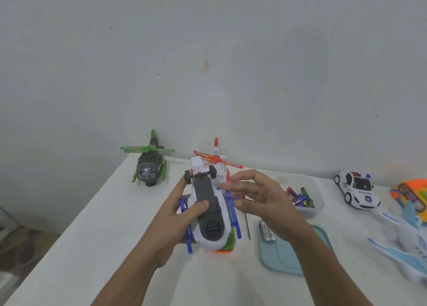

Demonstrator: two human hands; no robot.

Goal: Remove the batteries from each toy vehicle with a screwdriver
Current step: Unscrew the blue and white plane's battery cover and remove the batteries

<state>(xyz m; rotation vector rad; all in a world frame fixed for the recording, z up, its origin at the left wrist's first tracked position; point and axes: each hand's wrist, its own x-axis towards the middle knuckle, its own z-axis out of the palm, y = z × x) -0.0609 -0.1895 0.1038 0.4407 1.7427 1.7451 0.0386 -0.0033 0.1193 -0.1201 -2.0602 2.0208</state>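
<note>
white-and-blue plastic toy helicopter, belly up: looks light, thin parts may snap | left hand grips its fat body | right hand spread open, empty | hold body, not thin parts

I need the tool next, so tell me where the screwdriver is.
Head view: the screwdriver lies on the table right of the held white helicopter, between it and the teal lid, partly hidden behind the right hand.

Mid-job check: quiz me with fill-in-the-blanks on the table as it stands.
The left hand grips the upturned white toy helicopter with blue skids; the right hand holds ___.
The clear plastic tub holds loose ___.
The white toy car reads ___.
The far-left plastic toy helicopter is dark ___.
Missing: nothing; batteries; POLICE; green.
</note>
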